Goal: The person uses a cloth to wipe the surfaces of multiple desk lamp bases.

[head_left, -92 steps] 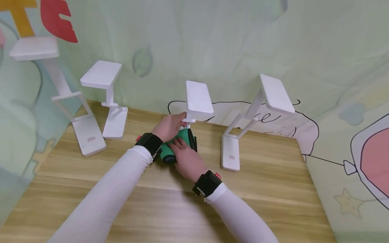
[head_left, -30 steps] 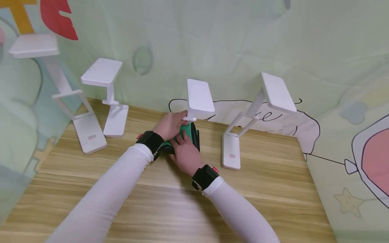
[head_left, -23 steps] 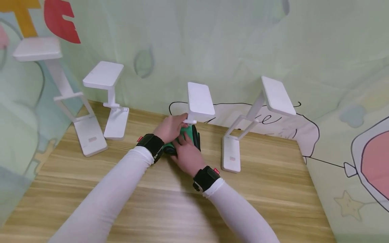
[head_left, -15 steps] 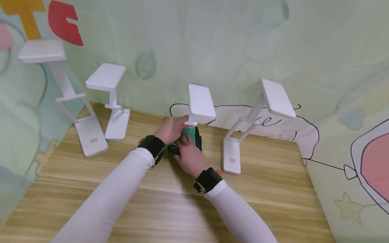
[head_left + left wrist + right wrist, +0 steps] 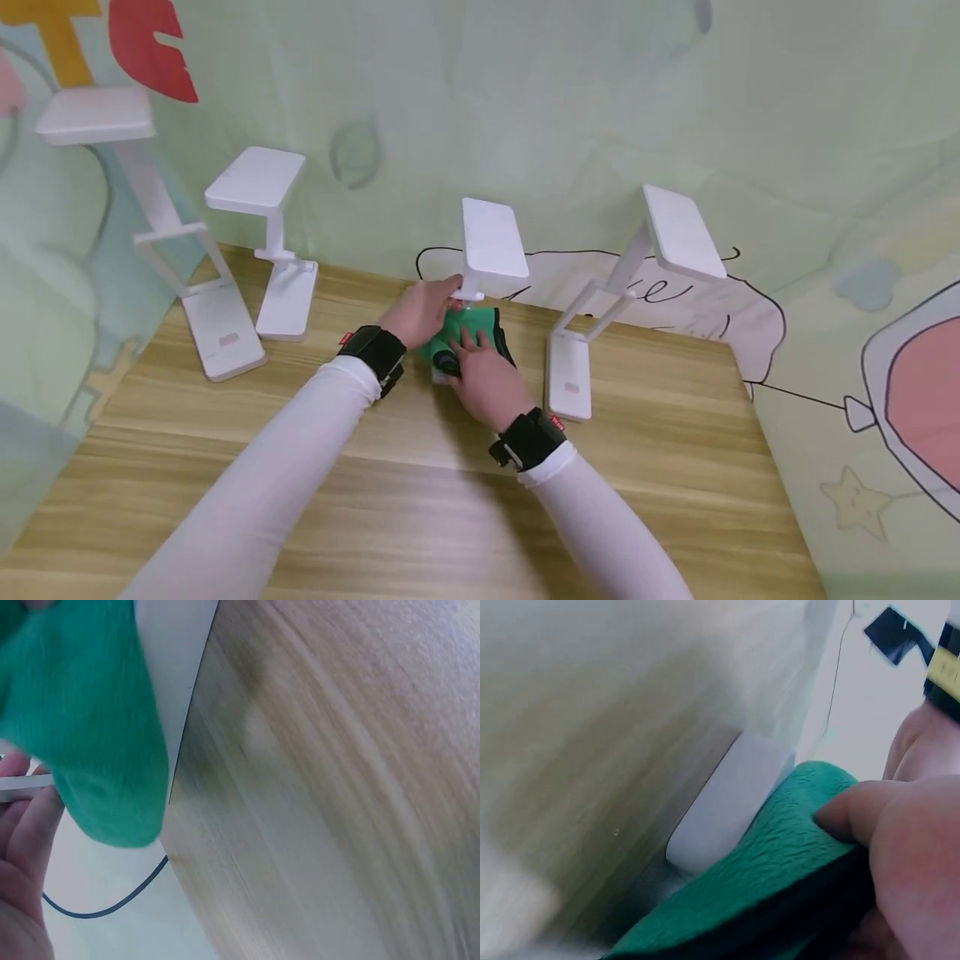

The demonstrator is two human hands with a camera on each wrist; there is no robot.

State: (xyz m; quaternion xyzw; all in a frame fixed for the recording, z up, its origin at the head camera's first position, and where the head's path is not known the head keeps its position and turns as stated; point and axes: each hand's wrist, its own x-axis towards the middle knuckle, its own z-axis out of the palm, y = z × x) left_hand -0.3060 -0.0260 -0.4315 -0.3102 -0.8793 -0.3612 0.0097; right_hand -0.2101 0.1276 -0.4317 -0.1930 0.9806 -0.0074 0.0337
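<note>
In the head view, a white desk lamp (image 5: 495, 239) stands at the back middle of the table. My left hand (image 5: 422, 312) grips the hinge bar at its arm; the left wrist view shows thumb and fingers around that thin white bar (image 5: 26, 787). A green cloth (image 5: 474, 319) with black edging lies bunched over the lamp's base. My right hand (image 5: 491, 383) holds the cloth against the base, fingers spread on top, its thumb (image 5: 847, 814) pressing into the fabric in the right wrist view. Most of the lamp base (image 5: 720, 802) is hidden under the cloth.
Two more white lamps stand at the left, a tall one (image 5: 223, 333) and a shorter one (image 5: 288, 300). Another lamp (image 5: 570, 379) stands right of my right hand. A printed curtain (image 5: 420, 100) hangs behind the wooden table (image 5: 420, 508).
My right hand has shifted a little to the right with the cloth, and more green now shows. The left hand keeps its grip at the lamp's hinge.
</note>
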